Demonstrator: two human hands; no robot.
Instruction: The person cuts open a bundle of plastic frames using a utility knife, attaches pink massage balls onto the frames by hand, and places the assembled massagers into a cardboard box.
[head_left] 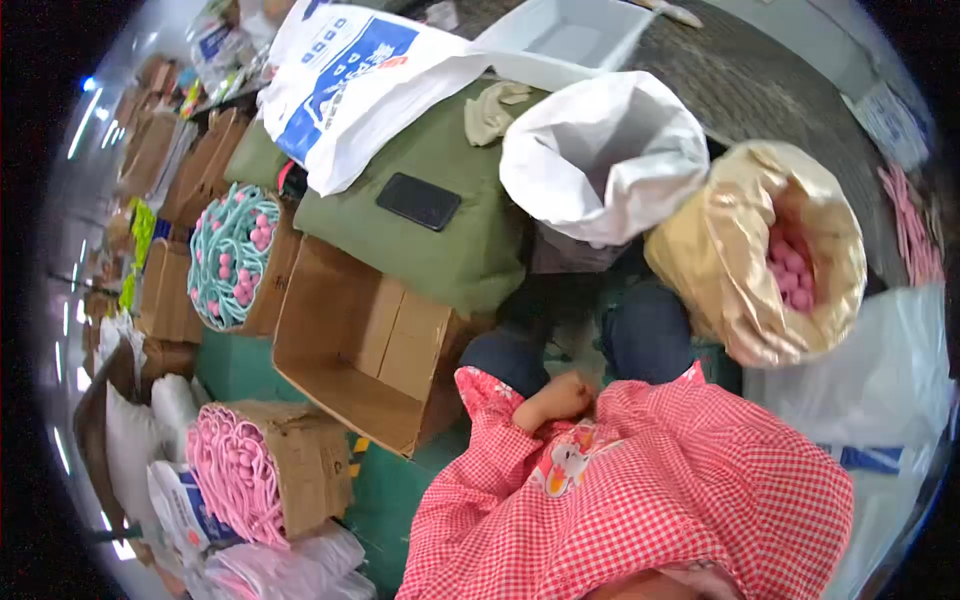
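Observation:
My left hand [568, 396] is at my lap, just in front of my red checked smock [640, 480], with its fingers curled closed. Whatever it may hold is hidden. My right hand is out of sight; only the right sleeve shows. Beyond my knees stands an upright white sack [600, 150] with a wide mouth. To its right is a tan sack [740, 250] with pink balls [790, 270] inside. An open cardboard box [365, 340] sits on the floor left of my knees.
A black phone [419, 201] and a printed white bag [350, 80] lie on a green surface [440, 260]. Boxes of teal cords [225, 265] and pink cords [235, 470] stand left. A white bin [565, 35] is behind; clear plastic [860, 380] lies right.

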